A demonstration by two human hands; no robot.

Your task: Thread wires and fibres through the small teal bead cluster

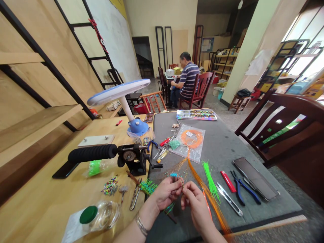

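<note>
My left hand (167, 192) and my right hand (193, 200) meet over the grey mat (222, 141), fingers pinched close together. A small thin piece shows between the fingertips, too small to name. Long orange strands (209, 192) run down the mat beside my right hand. Near my left wrist lies a row of green and blue strands (149, 186) on a brown stick. A bundle of bright green strands (210, 179) rests to the right, with thread snips (229, 199), a red lighter (227, 181) and blue-handled pliers (244, 189) farther right.
A black hand-cranked winder (133, 158) and a blue-white lamp (118, 91) stand to the left. Multicoloured beads (110, 185) and a green-lidded jar (101, 216) lie nearer. A bag with an orange coil (191, 140) and a phone (255, 177) are on the mat. A person (186, 79) sits beyond.
</note>
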